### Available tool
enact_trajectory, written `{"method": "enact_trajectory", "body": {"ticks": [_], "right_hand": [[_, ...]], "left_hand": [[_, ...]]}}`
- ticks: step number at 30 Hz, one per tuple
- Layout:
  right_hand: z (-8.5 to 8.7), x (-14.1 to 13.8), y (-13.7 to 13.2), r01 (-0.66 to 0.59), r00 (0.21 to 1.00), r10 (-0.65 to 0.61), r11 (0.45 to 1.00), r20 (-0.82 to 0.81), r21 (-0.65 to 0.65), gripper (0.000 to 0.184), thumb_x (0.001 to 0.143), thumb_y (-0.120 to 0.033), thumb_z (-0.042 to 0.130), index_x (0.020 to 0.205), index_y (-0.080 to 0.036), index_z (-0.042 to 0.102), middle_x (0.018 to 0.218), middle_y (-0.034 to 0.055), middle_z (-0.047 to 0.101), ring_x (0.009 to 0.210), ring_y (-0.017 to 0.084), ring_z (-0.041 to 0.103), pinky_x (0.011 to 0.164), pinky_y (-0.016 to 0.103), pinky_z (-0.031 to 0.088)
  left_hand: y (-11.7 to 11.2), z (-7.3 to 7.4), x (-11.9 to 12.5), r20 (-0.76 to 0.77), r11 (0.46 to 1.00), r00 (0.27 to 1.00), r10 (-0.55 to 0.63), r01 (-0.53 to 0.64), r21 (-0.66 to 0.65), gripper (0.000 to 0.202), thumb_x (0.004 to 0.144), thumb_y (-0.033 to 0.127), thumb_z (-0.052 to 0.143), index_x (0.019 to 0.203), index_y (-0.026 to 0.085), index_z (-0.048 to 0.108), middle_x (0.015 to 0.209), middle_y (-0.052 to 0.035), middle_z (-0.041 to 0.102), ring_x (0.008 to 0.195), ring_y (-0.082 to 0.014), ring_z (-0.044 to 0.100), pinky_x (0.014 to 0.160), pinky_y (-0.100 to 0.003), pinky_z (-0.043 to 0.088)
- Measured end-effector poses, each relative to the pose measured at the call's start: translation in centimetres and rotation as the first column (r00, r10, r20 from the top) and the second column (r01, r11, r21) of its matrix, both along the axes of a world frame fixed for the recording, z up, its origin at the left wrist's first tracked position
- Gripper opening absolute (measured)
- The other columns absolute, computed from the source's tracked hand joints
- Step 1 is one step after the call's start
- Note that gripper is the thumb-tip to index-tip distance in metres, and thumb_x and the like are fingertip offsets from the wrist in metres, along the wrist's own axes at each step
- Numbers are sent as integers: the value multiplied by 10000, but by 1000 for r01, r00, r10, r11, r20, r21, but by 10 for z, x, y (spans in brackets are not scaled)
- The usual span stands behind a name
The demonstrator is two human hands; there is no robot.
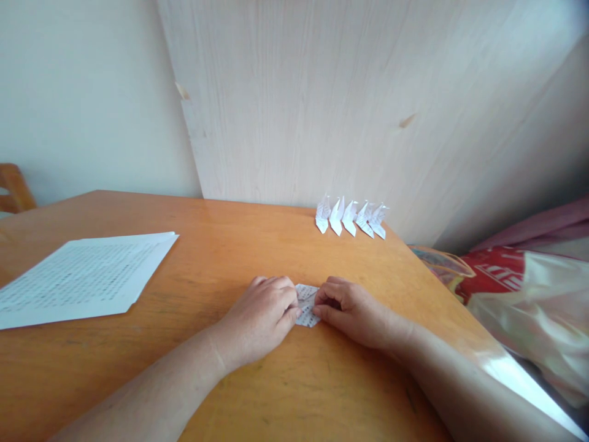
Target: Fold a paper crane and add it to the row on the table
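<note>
A small folded piece of printed paper [307, 305] lies on the orange wooden table [230, 264], pinched from both sides. My left hand [262, 319] rests knuckles up with curled fingers pressing on the paper's left edge. My right hand [352, 310] is curled too, its fingertips gripping the paper's right edge. Most of the paper is hidden between the two hands.
Several finished folded paper figures [350, 217] stand in a row at the table's far edge against a pale wooden panel [322, 98]. A stack of printed sheets [78, 276] lies at the left. A red and clear plastic bag [519, 294] sits beyond the right edge.
</note>
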State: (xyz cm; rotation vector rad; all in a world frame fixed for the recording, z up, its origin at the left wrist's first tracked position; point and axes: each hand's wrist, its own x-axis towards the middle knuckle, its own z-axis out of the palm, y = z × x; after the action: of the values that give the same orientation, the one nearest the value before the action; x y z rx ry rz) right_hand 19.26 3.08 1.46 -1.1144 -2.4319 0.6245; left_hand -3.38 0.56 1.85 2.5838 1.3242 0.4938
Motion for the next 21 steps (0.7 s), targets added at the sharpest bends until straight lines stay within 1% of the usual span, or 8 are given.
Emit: {"method": "enact_trajectory", "body": {"ticks": [5, 9, 11, 13, 16, 18, 21], "right_hand": [[-3, -1, 2, 14, 1000, -14, 1000, -9, 5, 142, 928, -202, 603, 791, -188, 641, 787, 1, 604, 737, 136, 555, 672, 250, 399], [0, -1, -1, 18, 1000, -18, 1000, 13, -2, 61, 887, -182, 633, 832, -193, 658, 803, 0, 611, 730, 138, 546, 660, 253, 392], [1, 0, -2, 23, 999, -23, 1000, 29, 14, 49, 872, -162, 638, 847, -193, 668, 818, 5, 617, 737, 142, 546, 668, 257, 393], [2, 1, -1, 28, 999, -29, 999, 33, 33, 76, 893, -168, 620, 843, -191, 674, 825, 13, 622, 755, 147, 554, 693, 263, 402], [2, 0, 1, 24, 999, -25, 999, 34, 23, 135, 932, -189, 586, 830, -190, 674, 829, 22, 629, 783, 152, 568, 730, 269, 414], [1, -2, 2, 42, 998, -42, 999, 49, 17, 153, 929, -191, 582, 795, -188, 656, 810, 21, 625, 760, 149, 561, 707, 266, 407], [-2, -6, 3, 101, 992, -102, 995, 70, 25, 168, 897, -188, 595, 729, -185, 610, 765, 14, 608, 702, 141, 530, 646, 259, 372]], "left_hand": [[1, -2, 2, 25, 999, 999, 31, -30, -17, 190, 966, 230, 501, 818, 200, 618, 917, -32, 616, 900, -198, 579, 817, -347, 423], [2, -3, 3, 33, 999, 999, 42, -42, -16, 195, 966, 225, 499, 812, 194, 613, 922, -30, 613, 910, -197, 577, 820, -347, 421], [1, -3, 4, 31, 999, 999, 41, -40, -18, 196, 969, 226, 494, 817, 195, 613, 927, -30, 613, 923, -198, 577, 833, -353, 419], [1, -3, 3, 29, 999, 999, 45, -44, -22, 196, 970, 225, 490, 818, 197, 610, 932, -31, 612, 929, -200, 577, 835, -357, 418], [1, -3, 4, 29, 998, 998, 57, -56, -27, 194, 966, 216, 484, 816, 200, 605, 946, -33, 610, 929, -201, 575, 828, -358, 419], [2, -3, 4, 26, 998, 998, 60, -59, -28, 202, 965, 209, 472, 812, 201, 602, 956, -37, 608, 929, -203, 575, 828, -362, 420], [2, -2, 5, 14, 998, 998, 65, -65, -27, 202, 955, 194, 464, 802, 202, 596, 959, -41, 606, 934, -209, 576, 828, -368, 422]]}}
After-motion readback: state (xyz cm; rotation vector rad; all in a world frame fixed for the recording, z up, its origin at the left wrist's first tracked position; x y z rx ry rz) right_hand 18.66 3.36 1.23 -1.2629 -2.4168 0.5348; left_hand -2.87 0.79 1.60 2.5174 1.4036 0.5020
